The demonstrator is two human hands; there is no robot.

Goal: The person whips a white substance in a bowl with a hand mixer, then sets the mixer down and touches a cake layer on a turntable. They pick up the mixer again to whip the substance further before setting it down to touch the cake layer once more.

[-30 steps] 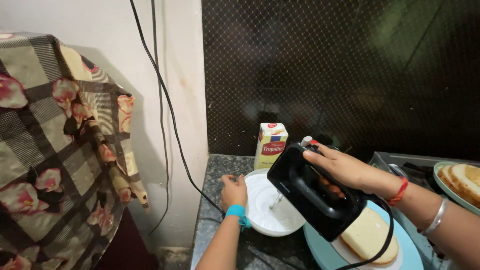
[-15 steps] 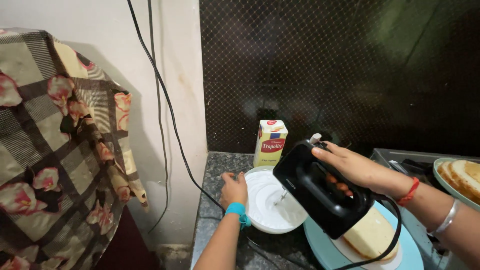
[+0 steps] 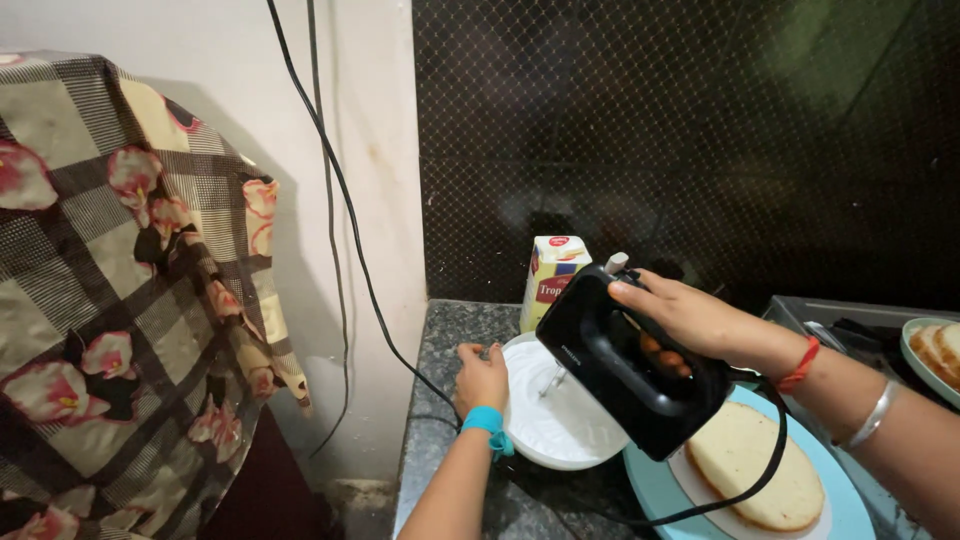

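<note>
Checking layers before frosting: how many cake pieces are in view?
2: a cake layer on the blue plate under the mixer; more cake at the right edge, partly cut off.

Black mixer, white bowl, light-blue plate, floral checked cloth, speckled grey counter

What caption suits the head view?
Right hand holds black hand mixer in white bowl; left hand steadies it.

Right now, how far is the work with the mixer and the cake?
Done: a plain cake layer already lies on the blue plate, still without cream. In hand: the right hand holds the black hand mixer with its beaters in the white bowl, while the left hand steadies the rim. Left: the white cream in the bowl is not yet on the cake.
</note>
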